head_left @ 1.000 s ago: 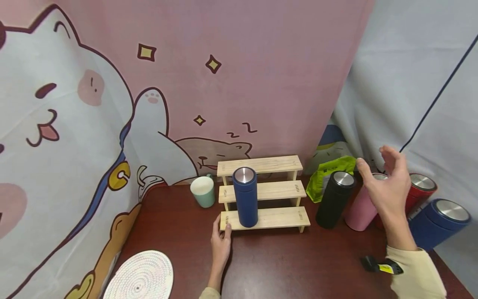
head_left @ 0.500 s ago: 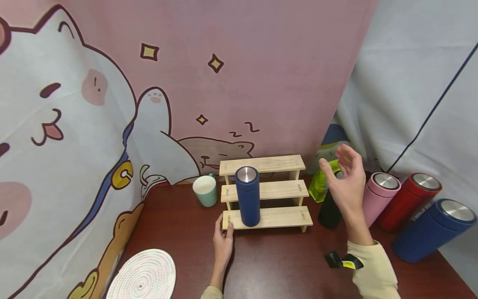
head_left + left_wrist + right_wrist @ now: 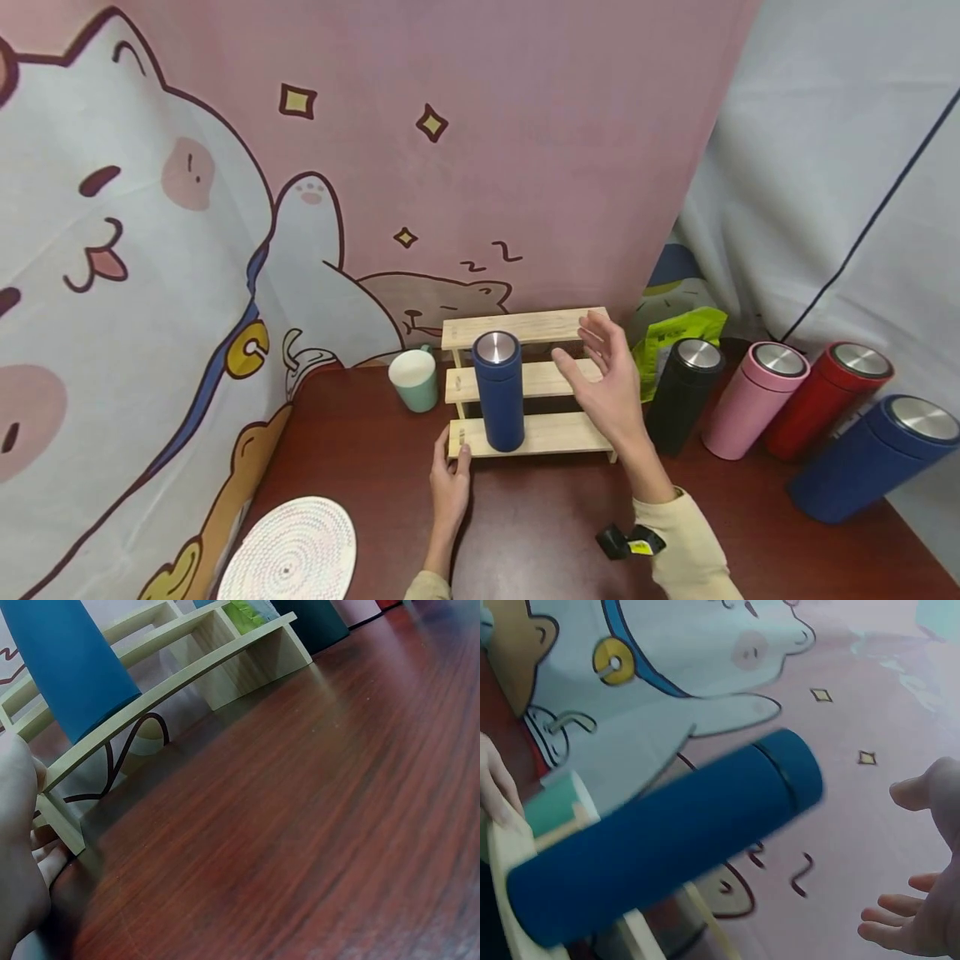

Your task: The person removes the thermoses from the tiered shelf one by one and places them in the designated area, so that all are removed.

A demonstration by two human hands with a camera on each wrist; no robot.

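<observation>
A three-tier wooden display stand (image 3: 562, 433) stands on the dark red table. On its lowest step, toward the left, a blue thermos bottle (image 3: 501, 400) with a silver lid top stands upright. My left hand (image 3: 450, 487) grips the left end of that step; in the left wrist view its thumb lies at the board's end and its fingers go behind the short leg (image 3: 61, 823). Over the stand's right part, apart from the blue bottle, my right hand (image 3: 606, 387) holds nothing. Its thumb and fingers are spread, as the right wrist view confirms beside the blue bottle (image 3: 667, 836).
To the right stand a black thermos (image 3: 684, 396), a pink one (image 3: 753, 404), a red one (image 3: 825, 404) and another blue one (image 3: 873, 458). Behind them is a green bag (image 3: 693, 325). A mint mug (image 3: 415, 383) and a round woven mat (image 3: 292, 550) lie left.
My right hand has moved left, from beside the pink and red bottles, past the black one, to the stand. My left hand keeps its grip, and the blue bottle stays on the lowest step.
</observation>
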